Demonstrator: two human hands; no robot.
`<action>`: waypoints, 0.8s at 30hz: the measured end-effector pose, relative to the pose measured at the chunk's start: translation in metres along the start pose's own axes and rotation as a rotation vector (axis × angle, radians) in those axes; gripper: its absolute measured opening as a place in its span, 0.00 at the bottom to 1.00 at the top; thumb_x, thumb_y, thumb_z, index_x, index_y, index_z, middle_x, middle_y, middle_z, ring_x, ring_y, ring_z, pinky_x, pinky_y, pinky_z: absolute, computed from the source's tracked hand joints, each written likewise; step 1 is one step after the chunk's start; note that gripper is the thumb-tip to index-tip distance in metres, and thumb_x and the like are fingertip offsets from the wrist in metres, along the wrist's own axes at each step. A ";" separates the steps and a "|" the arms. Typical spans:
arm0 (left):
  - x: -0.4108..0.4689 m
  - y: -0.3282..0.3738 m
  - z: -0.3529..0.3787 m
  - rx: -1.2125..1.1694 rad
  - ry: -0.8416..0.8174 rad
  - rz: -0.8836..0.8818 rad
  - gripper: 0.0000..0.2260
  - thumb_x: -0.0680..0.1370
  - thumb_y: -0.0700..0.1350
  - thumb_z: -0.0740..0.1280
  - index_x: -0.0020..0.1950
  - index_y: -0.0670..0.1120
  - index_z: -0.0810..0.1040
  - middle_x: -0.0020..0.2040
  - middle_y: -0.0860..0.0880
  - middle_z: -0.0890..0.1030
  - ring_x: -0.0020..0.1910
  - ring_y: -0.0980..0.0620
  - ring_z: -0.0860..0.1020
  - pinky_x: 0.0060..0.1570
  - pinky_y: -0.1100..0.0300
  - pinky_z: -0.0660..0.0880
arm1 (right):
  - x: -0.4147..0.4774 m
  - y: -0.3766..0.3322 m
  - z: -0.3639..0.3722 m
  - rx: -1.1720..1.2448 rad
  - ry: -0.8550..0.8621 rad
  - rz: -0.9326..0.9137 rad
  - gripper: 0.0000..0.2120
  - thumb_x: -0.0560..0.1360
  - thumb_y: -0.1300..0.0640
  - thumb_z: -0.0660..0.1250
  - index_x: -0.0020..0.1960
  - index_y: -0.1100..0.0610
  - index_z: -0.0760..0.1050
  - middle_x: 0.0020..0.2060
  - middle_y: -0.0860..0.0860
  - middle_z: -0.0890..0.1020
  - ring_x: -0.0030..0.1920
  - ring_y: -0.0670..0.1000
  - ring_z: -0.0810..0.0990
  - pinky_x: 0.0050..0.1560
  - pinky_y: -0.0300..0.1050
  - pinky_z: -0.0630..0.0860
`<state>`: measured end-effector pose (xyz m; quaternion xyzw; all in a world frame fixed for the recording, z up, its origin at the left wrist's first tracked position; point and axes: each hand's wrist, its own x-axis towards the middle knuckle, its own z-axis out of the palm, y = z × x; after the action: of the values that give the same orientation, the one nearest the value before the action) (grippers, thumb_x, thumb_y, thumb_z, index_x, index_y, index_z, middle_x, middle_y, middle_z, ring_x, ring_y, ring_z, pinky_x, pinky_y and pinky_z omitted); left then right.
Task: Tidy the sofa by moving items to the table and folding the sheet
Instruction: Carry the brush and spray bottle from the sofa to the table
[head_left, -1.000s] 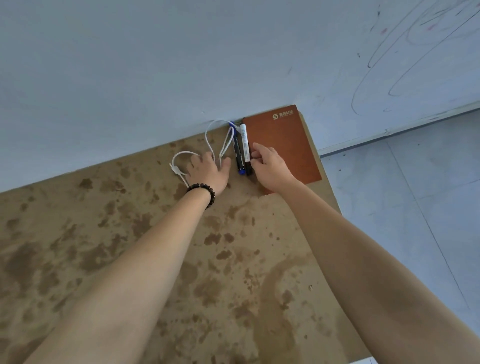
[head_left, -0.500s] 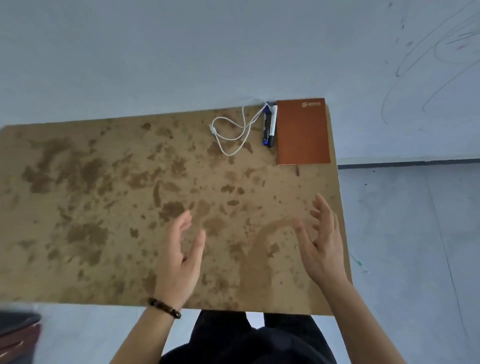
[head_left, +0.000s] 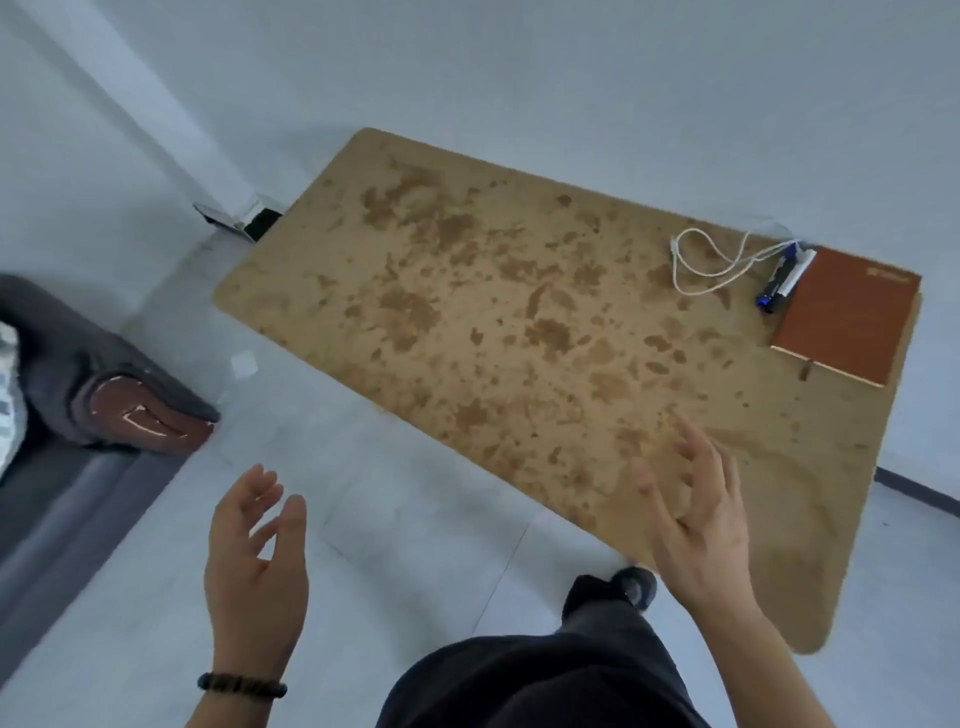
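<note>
A stained brown table (head_left: 493, 322) carries a red-brown notebook (head_left: 852, 317) at its far right corner. Beside the notebook lie two markers (head_left: 782, 283) and a looped white cable (head_left: 711, 262). My left hand (head_left: 254, 566), with a bead bracelet on the wrist, hangs over the floor, fingers apart and holding nothing. My right hand (head_left: 696, 519) hovers over the table's near edge, fingers spread and holding nothing. The grey sofa (head_left: 78, 374) shows at the left edge, with a patterned sheet (head_left: 8, 400) just visible on it.
A brown cushion or armrest end (head_left: 150, 415) sticks out from the sofa toward the pale floor (head_left: 374, 499). A small open box (head_left: 234, 218) sits by the wall corner behind the table. My dark trousers and a shoe (head_left: 631, 587) are below.
Both hands let go of the cable and markers and drew back from the table's far corner. My view has swung left, bringing the sofa into sight.
</note>
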<state>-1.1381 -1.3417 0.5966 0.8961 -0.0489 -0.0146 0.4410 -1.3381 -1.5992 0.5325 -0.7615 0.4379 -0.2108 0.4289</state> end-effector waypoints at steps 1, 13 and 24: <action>-0.001 -0.015 -0.020 -0.028 0.048 -0.018 0.15 0.80 0.43 0.64 0.67 0.48 0.71 0.62 0.52 0.76 0.58 0.54 0.76 0.53 0.59 0.71 | -0.006 -0.013 0.014 -0.008 -0.022 -0.038 0.29 0.78 0.44 0.64 0.76 0.48 0.61 0.66 0.46 0.69 0.65 0.48 0.71 0.60 0.51 0.73; -0.052 -0.240 -0.298 -0.236 0.702 -0.329 0.18 0.79 0.43 0.65 0.68 0.50 0.70 0.63 0.53 0.76 0.60 0.57 0.76 0.54 0.64 0.71 | -0.172 -0.218 0.274 -0.087 -0.545 -0.505 0.33 0.73 0.41 0.65 0.75 0.49 0.62 0.65 0.44 0.70 0.60 0.46 0.73 0.59 0.47 0.73; -0.064 -0.373 -0.421 -0.213 0.998 -0.618 0.16 0.79 0.42 0.66 0.65 0.54 0.70 0.61 0.54 0.77 0.59 0.60 0.76 0.49 0.80 0.70 | -0.286 -0.325 0.487 -0.078 -0.916 -0.736 0.28 0.74 0.45 0.66 0.72 0.45 0.64 0.65 0.43 0.71 0.61 0.48 0.75 0.60 0.48 0.74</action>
<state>-1.1445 -0.7775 0.5574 0.7181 0.4289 0.2759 0.4736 -0.9916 -1.0478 0.5563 -0.8922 -0.0777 0.0209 0.4444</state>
